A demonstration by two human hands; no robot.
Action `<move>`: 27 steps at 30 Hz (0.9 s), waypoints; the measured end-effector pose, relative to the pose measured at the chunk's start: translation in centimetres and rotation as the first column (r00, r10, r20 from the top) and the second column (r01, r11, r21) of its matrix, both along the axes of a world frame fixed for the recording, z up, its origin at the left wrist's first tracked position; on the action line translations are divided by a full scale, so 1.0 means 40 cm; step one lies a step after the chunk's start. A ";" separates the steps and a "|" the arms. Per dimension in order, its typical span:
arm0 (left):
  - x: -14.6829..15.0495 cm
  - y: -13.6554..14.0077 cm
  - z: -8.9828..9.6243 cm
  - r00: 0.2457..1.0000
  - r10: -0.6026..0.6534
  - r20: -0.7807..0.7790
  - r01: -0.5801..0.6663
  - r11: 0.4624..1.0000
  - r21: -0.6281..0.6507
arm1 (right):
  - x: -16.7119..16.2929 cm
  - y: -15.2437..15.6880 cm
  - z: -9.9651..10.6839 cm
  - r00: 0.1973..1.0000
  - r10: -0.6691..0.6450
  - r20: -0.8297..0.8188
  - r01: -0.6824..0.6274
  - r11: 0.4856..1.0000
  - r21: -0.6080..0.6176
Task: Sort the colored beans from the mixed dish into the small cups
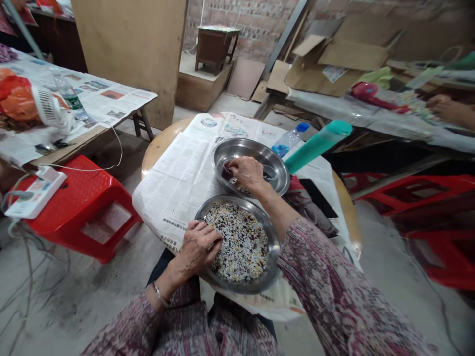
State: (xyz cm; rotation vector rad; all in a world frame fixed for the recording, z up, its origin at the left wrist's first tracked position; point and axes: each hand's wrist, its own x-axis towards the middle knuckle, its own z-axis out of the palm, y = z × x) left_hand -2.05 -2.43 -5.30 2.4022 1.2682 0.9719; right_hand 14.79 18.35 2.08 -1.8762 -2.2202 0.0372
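Note:
A shallow metal bowl point(273, 269) of small white, dark red, yellow and black beads stands at the near side of the round table. My left hand point(198, 247) lies over its left rim, fingers curled inward above the beads; what they hold, if anything, is hidden. Behind it, touching or nearly so, sits a second metal bowl point(237, 145) with a few dark and pale bits on its bottom. My right hand point(247, 172) reaches inside this far bowl, fingertips pinched on a small dark red round thing point(226, 171) near its left wall.
Newspaper point(166, 188) covers the round table. Right of the far bowl are a blue-capped bottle point(291, 140), a green tube point(319, 145), a crumpled cloth point(308, 207) and a dark flat phone-like object point(318, 198). A red stool point(81, 193) bearing a power strip point(37, 193) stands left.

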 end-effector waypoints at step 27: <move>0.006 -0.003 0.016 0.994 0.059 -0.097 -0.057 0.998 0.025 | 0.067 -0.501 -0.152 0.831 0.546 -0.101 -0.555 0.825 -0.107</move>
